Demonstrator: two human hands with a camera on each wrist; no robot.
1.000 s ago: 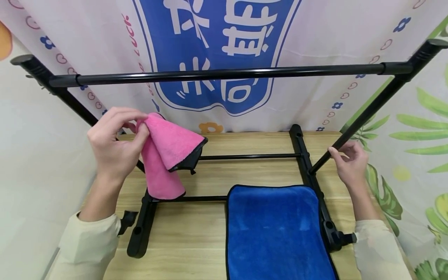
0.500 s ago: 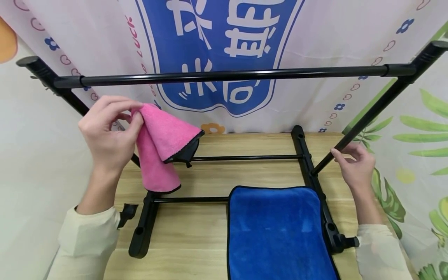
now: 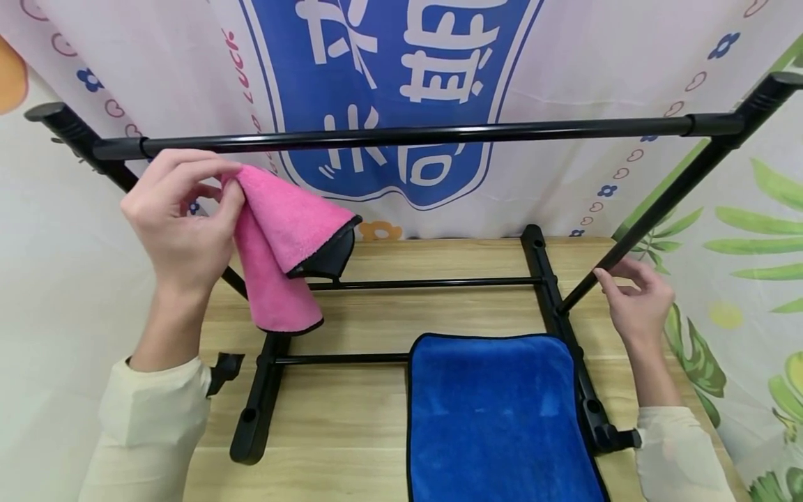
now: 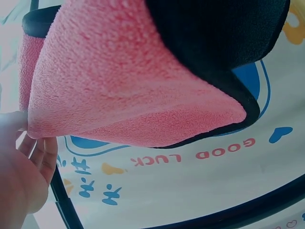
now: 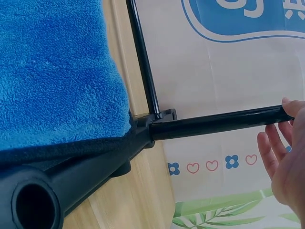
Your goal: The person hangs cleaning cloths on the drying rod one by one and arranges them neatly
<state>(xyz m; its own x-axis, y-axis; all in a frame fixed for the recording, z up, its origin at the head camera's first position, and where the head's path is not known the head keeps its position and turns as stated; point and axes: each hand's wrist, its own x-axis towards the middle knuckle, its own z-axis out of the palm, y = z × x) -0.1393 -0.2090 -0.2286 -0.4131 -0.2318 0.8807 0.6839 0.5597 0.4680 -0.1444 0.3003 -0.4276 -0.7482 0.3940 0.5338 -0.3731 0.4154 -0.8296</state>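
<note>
Between thumb and fingers, my left hand pinches a pink towel with black edging and a dark underside. The towel hangs folded in two flaps, just below the top bar of a black rack. The left wrist view shows its pink pile close up, with the pinching fingers at its corner. On the other side, my right hand grips the rack's right upright low down with thumb and fingers; the right wrist view shows the fingers around the black tube.
A blue towel with black edging lies over the right part of the rack's lower frame. Two thin lower bars join the black feet on the wooden tabletop. Behind hangs a printed curtain.
My left hand has lifted the pink towel up and to the left, towards the top bar. The right hand keeps its hold on the upright; the blue towel stays put.
</note>
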